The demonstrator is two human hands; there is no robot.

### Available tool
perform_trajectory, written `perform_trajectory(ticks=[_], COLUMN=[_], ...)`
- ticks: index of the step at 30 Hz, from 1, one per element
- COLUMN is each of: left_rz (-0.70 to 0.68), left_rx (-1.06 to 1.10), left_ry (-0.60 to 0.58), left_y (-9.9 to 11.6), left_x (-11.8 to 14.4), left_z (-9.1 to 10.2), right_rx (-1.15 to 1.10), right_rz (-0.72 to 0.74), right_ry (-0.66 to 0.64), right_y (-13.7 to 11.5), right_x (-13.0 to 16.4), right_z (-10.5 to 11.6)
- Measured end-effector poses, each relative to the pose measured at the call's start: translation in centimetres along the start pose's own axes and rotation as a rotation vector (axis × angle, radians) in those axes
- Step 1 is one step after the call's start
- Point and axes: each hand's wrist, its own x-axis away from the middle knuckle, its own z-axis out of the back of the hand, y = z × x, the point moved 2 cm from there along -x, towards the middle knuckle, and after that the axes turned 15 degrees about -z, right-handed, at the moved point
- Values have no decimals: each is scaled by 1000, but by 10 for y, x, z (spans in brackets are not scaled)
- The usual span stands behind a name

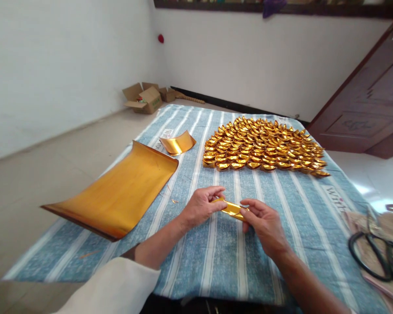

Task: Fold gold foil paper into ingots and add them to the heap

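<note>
A folded strip of gold foil paper (233, 210) stretches between my two hands above the striped cloth. My left hand (204, 204) pinches its left end between thumb and fingers. At the other end, my right hand (263, 221) grips the strip, thumb on top and fingers behind. Beyond them lies a broad cluster of folded gold paper ingots (262, 144), packed in rows. To the left rests a large stack of gold foil sheets (124, 192) with curled edges. A smaller curved stack of gold paper (178, 142) sits just behind it.
A blue and white striped cloth (196, 257) covers the table. Black-handled scissors (370, 257) lie on a beige cloth at the right edge. An open cardboard box (143, 98) stands on the floor at the back left. A dark red wooden door (363, 91) is at the right.
</note>
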Motion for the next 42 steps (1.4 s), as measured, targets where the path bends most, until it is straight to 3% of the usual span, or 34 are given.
perform_trajectory(ticks=[7, 18, 22, 25, 31, 39, 42], left_rz=[-94, -366, -471, -524, -504, -549, -511], left_rx=[-229, -441, -558, -719, -1060, -943, -907], left_ry=[6, -371, -460, -420, -304, -359, -360], left_y=[-2, -3, -5, -4, 2, 2, 6], left_x=[-5, -34, -37, -34, -16, 5, 12], left_z=[3, 9, 5, 3, -1, -3, -3], right_rx=[81, 3, 57, 188, 499, 794, 939], right_rz=[-18, -188, -171, -118, 90, 311, 417], right_ry=[-69, -309, -288, -257, -306, -287, -215], right_y=[-4, 10, 13, 11, 1, -17, -16], right_x=[12, 16, 12, 9, 5, 8, 9], right_z=[-8, -8, -9, -10, -9, -7, -7])
